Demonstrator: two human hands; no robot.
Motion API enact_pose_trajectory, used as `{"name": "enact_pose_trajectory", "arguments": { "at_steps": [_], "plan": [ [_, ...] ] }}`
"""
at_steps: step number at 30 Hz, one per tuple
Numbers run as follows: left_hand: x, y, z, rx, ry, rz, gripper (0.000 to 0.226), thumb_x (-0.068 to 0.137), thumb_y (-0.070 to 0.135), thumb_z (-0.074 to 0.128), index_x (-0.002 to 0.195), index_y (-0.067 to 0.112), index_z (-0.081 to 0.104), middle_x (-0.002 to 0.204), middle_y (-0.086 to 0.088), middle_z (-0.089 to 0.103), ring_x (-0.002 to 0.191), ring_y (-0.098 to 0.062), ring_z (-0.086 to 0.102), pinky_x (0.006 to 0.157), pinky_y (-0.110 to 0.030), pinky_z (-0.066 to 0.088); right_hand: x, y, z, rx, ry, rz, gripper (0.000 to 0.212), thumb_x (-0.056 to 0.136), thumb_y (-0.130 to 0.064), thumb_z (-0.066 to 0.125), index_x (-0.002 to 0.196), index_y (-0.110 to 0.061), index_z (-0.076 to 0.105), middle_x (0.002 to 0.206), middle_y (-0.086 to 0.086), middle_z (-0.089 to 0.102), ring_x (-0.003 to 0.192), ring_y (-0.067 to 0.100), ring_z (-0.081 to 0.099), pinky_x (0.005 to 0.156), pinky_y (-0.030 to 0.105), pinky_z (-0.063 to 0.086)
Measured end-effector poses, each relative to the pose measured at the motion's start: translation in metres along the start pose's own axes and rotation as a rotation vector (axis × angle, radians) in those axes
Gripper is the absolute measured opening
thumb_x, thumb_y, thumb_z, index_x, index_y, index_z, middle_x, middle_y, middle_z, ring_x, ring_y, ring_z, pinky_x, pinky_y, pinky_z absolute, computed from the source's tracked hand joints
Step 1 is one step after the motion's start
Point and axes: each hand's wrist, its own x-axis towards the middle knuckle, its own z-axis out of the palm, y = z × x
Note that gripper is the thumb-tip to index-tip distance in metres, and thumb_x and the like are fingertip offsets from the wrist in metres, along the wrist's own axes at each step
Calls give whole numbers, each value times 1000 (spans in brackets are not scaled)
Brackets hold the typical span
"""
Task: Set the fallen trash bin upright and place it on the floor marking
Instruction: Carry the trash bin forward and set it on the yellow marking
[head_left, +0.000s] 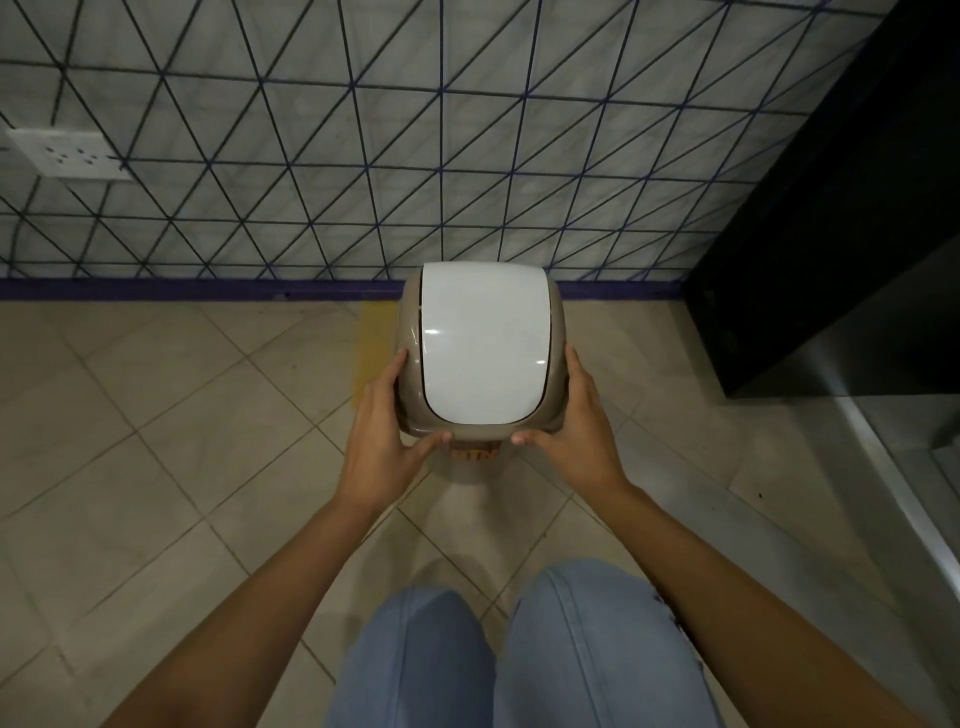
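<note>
The trash bin (483, 345) is upright, seen from above: a beige body with a glossy white swing lid. My left hand (387, 431) grips its left side and near corner. My right hand (576, 421) grips its right side and near corner. A yellow floor marking (371, 353) shows on the tiles just left of the bin, close to the wall; the bin hides the rest of it. Whether the bin rests on the floor or hangs above it, I cannot tell.
A wall with a dark triangle-grid pattern (363, 156) and a purple skirting stands right behind the bin. A black cabinet (831, 234) fills the right side. A white wall socket (67, 153) sits at the far left. My knees in blue jeans (519, 654) are below.
</note>
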Motion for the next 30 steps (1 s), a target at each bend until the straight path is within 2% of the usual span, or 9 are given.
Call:
{"name": "enact_pose_trajectory", "arguments": {
  "at_steps": [4, 12, 15, 19, 21, 23, 25, 27, 30],
  "plan": [
    [9, 0, 1, 17, 4, -4, 100, 65, 27, 82, 145, 13, 24, 141, -5, 41, 124, -11, 38, 97, -22, 36, 14, -3, -1, 10, 1, 4, 123, 53, -13, 89, 148, -26, 11, 149, 3, 31, 137, 20, 31, 107, 48, 37],
    [21, -2, 6, -23, 17, -26, 96, 64, 23, 83, 143, 12, 28, 139, 1, 40, 124, -12, 38, 97, -25, 39, 34, -1, -6, 16, -9, -7, 121, 53, -11, 89, 147, -25, 14, 147, 1, 34, 136, 17, 33, 107, 46, 38],
    [26, -3, 7, -86, 13, -63, 97, 63, 22, 83, 142, 16, 28, 135, 9, 37, 125, -11, 38, 98, -27, 40, 40, -1, -6, 31, -20, -11, 121, 51, -11, 90, 146, -25, 17, 146, 2, 37, 135, 18, 35, 106, 47, 40],
    [36, -7, 6, -254, -6, -180, 100, 62, 21, 84, 142, 18, 25, 139, 5, 33, 128, -11, 37, 101, -29, 40, 47, -2, -3, 97, -3, -14, 117, 48, -10, 90, 144, -23, 24, 144, 2, 40, 134, 18, 37, 106, 46, 40],
    [38, -6, 8, -383, -16, -299, 104, 63, 18, 84, 144, 21, 19, 139, 12, 32, 122, -6, 43, 93, -23, 46, 50, -1, -1, 149, 33, 10, 115, 47, -10, 90, 143, -22, 27, 140, -7, 37, 130, 12, 36, 107, 38, 39],
    [39, -7, 11, -489, -28, -357, 100, 64, 14, 82, 142, 27, 22, 128, 24, 39, 112, -1, 49, 78, -14, 51, 52, 1, -1, 206, 37, 59, 115, 49, -10, 90, 143, -18, 24, 125, -15, 36, 122, 7, 36, 103, 31, 38],
    [41, -9, 13, -528, -37, -385, 96, 66, 11, 81, 141, 28, 24, 126, 18, 46, 112, -4, 52, 74, -14, 52, 55, 4, -2, 249, 3, 82, 105, 51, -9, 89, 139, -20, 32, 118, -19, 46, 119, 9, 44, 99, 30, 42],
    [45, -11, 14, -544, -41, -408, 96, 67, 11, 80, 143, 24, 22, 133, 5, 48, 116, -10, 52, 79, -22, 54, 60, 6, -2, 264, -21, 88, 88, 52, -8, 88, 123, -34, 43, 116, -12, 57, 115, 13, 54, 98, 35, 47],
    [51, -14, 13, -554, -42, -429, 99, 68, 11, 80, 145, 21, 20, 138, -2, 46, 120, -17, 51, 85, -30, 53, 66, 6, 0, 289, -15, 86, 84, 52, -9, 88, 117, -39, 45, 116, -9, 60, 113, 14, 56, 96, 34, 48]
  ]
}}
